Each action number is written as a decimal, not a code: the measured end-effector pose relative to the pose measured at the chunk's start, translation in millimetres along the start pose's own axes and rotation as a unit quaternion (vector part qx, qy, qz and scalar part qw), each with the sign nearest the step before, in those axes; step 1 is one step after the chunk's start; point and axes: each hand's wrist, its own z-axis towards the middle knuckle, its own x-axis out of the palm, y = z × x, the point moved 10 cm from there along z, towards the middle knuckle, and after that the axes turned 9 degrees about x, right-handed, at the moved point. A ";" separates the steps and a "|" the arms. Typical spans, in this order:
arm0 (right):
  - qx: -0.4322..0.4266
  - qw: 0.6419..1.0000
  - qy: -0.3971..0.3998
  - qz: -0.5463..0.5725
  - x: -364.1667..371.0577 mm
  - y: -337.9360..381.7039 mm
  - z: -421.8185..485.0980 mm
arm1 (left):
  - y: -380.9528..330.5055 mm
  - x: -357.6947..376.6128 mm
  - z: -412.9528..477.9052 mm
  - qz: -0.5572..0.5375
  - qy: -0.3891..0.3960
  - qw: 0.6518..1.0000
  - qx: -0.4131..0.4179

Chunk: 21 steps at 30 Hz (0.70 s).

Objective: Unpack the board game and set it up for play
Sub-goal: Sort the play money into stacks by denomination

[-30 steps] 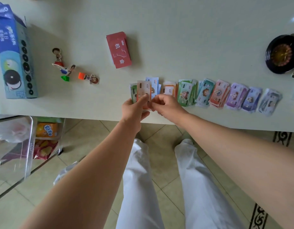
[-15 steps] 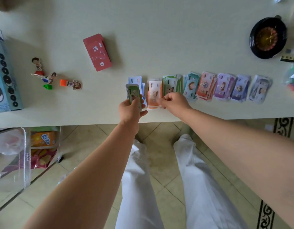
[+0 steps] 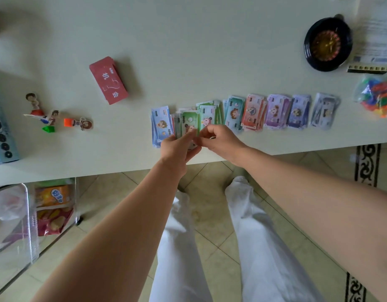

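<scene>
Gripping a play money stack [image 3: 189, 124] in the left hand [image 3: 177, 147], pinching its top green note with the right hand [image 3: 221, 140]. Held over the tabletop [image 3: 210, 51], right of the red card deck [image 3: 108, 83].

a home room, likely a living or dining area. pale table [image 3: 188, 40], beige tiled floor [image 3: 210, 214], patterned rug edge [image 3: 368, 164], clear snack bin [image 3: 25, 225].

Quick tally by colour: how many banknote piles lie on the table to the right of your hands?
Green pile: 1
Teal pile: 1
Orange pile: 1
Purple pile: 1
Blue-violet pile: 1
Grey pile: 1
Total: 6
</scene>
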 end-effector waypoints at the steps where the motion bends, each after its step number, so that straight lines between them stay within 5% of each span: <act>1: 0.001 1.000 -0.002 -0.001 -3.2 -0.6 -0.6 | 0.5 4.4 -1.1 0.002 0.008 1.000 -0.003; 16: 0.105 0.975 -0.162 -0.113 -59.7 -29.5 8.6 | -9.0 0.6 5.5 0.067 -0.043 0.996 0.050; 21: 0.046 0.998 -0.028 0.029 -40.4 -22.5 4.0 | -4.3 20.2 3.5 0.063 -0.024 0.997 0.038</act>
